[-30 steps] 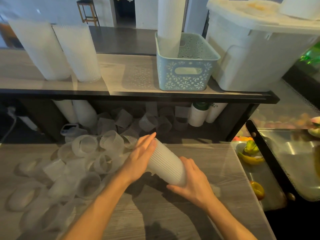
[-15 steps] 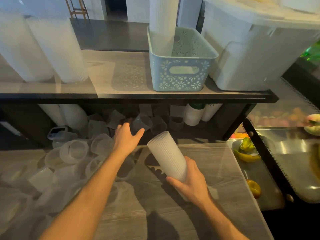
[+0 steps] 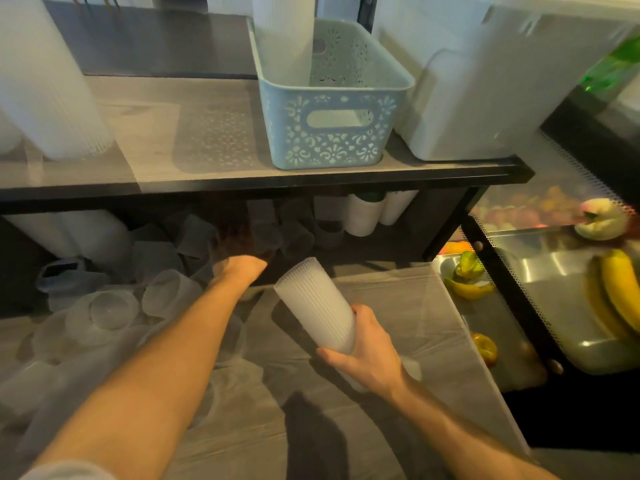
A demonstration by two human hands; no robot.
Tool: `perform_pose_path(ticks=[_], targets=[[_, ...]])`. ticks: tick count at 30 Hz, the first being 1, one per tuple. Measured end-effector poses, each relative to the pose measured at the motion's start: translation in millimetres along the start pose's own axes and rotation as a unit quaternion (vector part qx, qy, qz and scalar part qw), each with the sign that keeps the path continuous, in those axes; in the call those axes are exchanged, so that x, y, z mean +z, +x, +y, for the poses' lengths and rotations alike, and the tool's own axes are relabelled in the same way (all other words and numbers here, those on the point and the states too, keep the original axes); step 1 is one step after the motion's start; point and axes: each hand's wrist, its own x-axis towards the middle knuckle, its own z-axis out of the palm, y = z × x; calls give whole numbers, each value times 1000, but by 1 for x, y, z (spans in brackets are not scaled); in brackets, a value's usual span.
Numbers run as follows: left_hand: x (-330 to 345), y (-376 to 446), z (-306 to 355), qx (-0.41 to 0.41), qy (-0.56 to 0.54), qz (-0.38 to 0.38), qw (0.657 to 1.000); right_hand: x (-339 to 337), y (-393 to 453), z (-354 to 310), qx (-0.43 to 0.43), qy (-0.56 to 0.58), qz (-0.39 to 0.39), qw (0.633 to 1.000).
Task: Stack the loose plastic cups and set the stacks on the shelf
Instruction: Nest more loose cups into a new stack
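- Since a second ago our left hand (image 3: 239, 268) left the stack (image 3: 317, 306), reaching under the shelf (image 3: 207, 181); fingers hidden, grip unclear.
- Right hand (image 3: 367, 348) grips stack, frame centre.
- Loose cups (image 3: 110, 306) remain lower left; two stacks (image 3: 45, 88) shelved upper left.

The room is dim. The space under the shelf (image 3: 263, 174) is very dark. Edges bend, and everything looks blurry.

No readable text, labels, brands or numbers anywhere in view.
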Motion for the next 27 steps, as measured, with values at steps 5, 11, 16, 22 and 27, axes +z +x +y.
perform_pose_path(ticks=[5,11,16,22,27], targets=[[-10,-15,1,31,-12,69,997,11,-6,-5,0,-4,29,1000],[-27,-45,-21,6,-160,110,981,10,-12,-15,11,13,42,999],[-31,-80,-30,52,-289,143,945,7,-21,-21,-9,9,35,999],[-35,-102,-28,96,-460,23,882,4,-31,-26,-37,-2,45,998],[-35,-117,-26,133,-448,-25,884,0,-36,-27,-57,-1,54,997]])
